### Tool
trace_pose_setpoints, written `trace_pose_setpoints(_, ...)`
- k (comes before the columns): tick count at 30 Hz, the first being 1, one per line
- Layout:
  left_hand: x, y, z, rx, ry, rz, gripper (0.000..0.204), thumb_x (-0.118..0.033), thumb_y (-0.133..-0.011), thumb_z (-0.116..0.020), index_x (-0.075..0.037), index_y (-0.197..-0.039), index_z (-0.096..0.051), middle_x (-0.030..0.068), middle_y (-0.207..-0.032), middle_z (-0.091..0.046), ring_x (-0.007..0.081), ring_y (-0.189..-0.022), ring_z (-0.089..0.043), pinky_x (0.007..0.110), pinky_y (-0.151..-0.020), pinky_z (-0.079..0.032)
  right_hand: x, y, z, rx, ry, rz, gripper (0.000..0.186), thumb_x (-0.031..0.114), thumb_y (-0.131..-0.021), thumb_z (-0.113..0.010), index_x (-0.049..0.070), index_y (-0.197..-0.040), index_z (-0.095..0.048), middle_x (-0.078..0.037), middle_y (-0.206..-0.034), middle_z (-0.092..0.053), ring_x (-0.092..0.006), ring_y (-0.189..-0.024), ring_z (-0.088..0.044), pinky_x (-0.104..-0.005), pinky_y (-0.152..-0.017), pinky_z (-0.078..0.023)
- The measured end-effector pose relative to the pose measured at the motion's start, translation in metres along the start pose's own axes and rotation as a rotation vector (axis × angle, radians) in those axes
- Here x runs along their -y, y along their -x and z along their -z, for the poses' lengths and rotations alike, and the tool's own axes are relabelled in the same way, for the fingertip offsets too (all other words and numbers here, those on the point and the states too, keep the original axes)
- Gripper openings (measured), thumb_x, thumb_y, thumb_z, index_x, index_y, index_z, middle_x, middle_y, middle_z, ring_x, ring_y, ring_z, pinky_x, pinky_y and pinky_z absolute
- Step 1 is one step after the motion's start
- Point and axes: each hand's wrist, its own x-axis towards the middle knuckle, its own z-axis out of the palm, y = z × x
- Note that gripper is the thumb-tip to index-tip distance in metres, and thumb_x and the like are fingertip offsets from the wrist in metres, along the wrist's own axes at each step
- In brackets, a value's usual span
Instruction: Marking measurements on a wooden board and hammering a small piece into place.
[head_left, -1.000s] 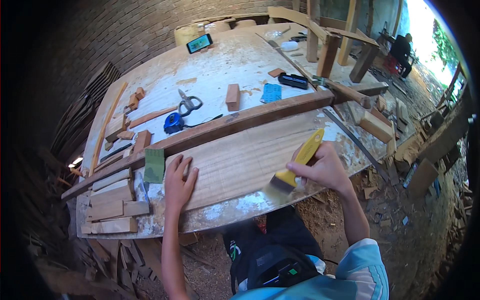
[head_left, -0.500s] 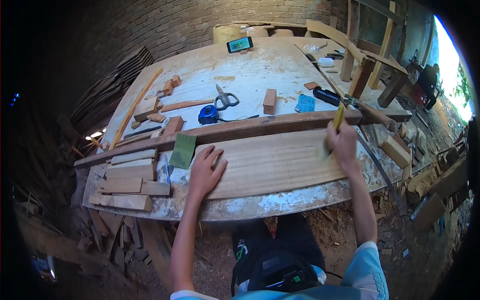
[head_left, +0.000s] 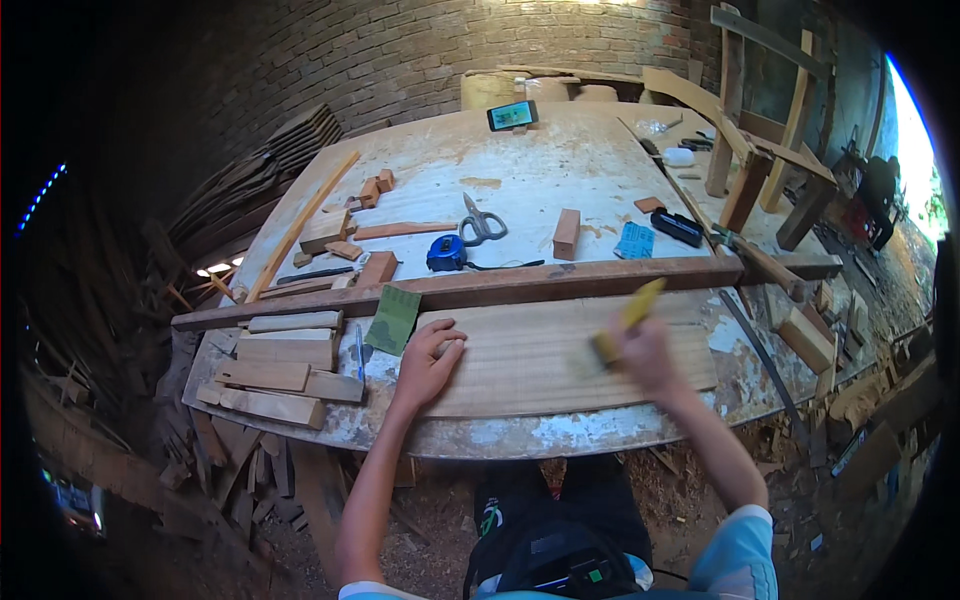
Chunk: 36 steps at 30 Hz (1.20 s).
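A wide, pale wooden board (head_left: 530, 355) lies flat along the near side of the worktable. My left hand (head_left: 428, 365) rests on its left end, thumb apart from the fingers. Above the board's right half, my right hand (head_left: 648, 358) is closed around a yellow-handled brush (head_left: 642, 303). The brush's bristles point down and left; motion blurs them, so I cannot tell whether they touch the wood. A green sandpaper sheet (head_left: 394, 318) lies just beyond my left hand. Behind the board runs a long dark wooden beam (head_left: 500, 287).
Wood offcuts (head_left: 285, 350) are stacked at the left. Beyond the beam lie a blue tape measure (head_left: 446, 252), scissors (head_left: 483, 222), a wood block (head_left: 566, 234) and a black case (head_left: 677, 227). A phone (head_left: 512, 116) stands at the back. A wooden frame (head_left: 750, 190) rises at the right.
My right hand has swept the brush leftward over the board, and its bristles now point left. The fingers of my left hand have drawn closer together. The whole view has shifted slightly.
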Motion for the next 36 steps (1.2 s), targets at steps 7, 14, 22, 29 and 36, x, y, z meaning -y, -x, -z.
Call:
trace_pose_setpoints(7,0.000,-0.010,0.000,-0.295,0.598,0.263,0.040,-0.027,-0.099,-0.044,0.003,-0.082,-0.065,0.0072,-0.075,-0.064,0.0134,-0.071,-0.061,0.028,-0.069,-0.048,-0.021,-0.022,0.086,-0.481,0.694,0.207,0.018,0.018,-0.089,-0.054,0.001,-0.094,-0.058,-0.022,-0.073,-0.062,-0.0401,-0.064,-0.060,-0.0452,-0.055,-0.048)
trace_pose_setpoints(14,0.012,-0.009,-0.002,-0.429,0.647,0.357,0.049,-0.034,-0.100,-0.039,0.003,-0.079,-0.064,0.0083,-0.072,-0.062,0.0127,-0.068,-0.058,0.027,-0.069,-0.047,0.062,-0.027,-0.106,0.393,-0.071,0.350,0.007,0.007,-0.084,-0.058,0.001,-0.087,-0.056,-0.016,-0.077,-0.061,-0.0335,-0.066,-0.061,-0.0416,-0.056,-0.047)
trace_pose_setpoints(22,0.009,-0.014,-0.005,-0.351,0.644,0.430,0.045,-0.033,-0.099,-0.043,0.002,-0.080,-0.064,0.0056,-0.068,-0.061,0.0107,-0.065,-0.055,0.025,-0.067,-0.042,0.048,-0.024,-0.081,0.224,0.360,0.632,0.016,0.014,-0.081,-0.063,0.004,-0.087,-0.053,-0.013,-0.084,-0.059,-0.0307,-0.077,-0.062,-0.0412,-0.062,-0.046)
trace_pose_setpoints(29,0.008,-0.013,0.002,-0.273,0.561,0.471,0.038,-0.029,-0.096,-0.049,0.003,-0.083,-0.065,0.0065,-0.072,-0.062,0.0115,-0.072,-0.057,0.026,-0.071,-0.043,0.058,-0.030,-0.088,0.199,0.475,0.657,0.021,0.007,-0.079,-0.063,0.003,-0.097,-0.053,-0.014,-0.087,-0.055,-0.0341,-0.079,-0.059,-0.0396,-0.067,-0.048)
trace_pose_setpoints(36,0.025,-0.007,-0.008,-0.198,0.334,0.252,0.022,-0.019,-0.089,-0.059,0.001,-0.085,-0.066,0.0088,-0.080,-0.061,0.0166,-0.076,-0.058,0.027,-0.072,-0.044,0.042,0.055,-0.060,0.310,-0.398,0.294,0.007,0.005,-0.084,-0.059,0.000,-0.081,-0.055,-0.011,-0.081,-0.060,-0.0239,-0.085,-0.063,-0.0334,-0.074,-0.049)
